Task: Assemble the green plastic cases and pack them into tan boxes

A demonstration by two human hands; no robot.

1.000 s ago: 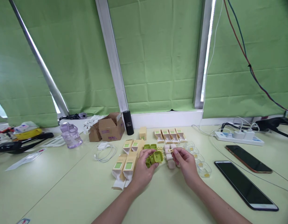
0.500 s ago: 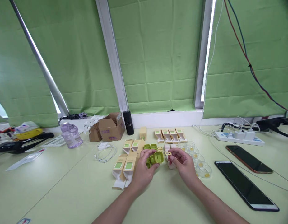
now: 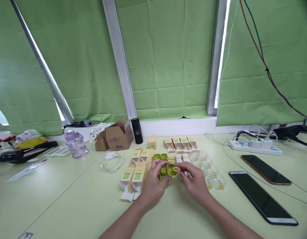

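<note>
Between thumb and fingers, my left hand grips a small olive-green square cup, its hollow turned toward me. Pinched in my right hand is a small pale-yellow loop, which meets the cup's right edge. More green cups lie just behind my hands, with small yellow pieces beside them. Pale pink blocks stand behind my right hand, partly hidden by it. Clear plastic cups with yellow spots cluster to its right. Open small cartons lie left of my left hand.
At the back stand a row of cartons, a single carton, a black cylinder and a brown cardboard box. A purple bottle and a white charger cable are left. Two phones and a power strip are right.
My right hand has moved left, bringing the yellow loop from beside the green cup to its edge. The cup has tilted and shifted slightly right in my left hand.
</note>
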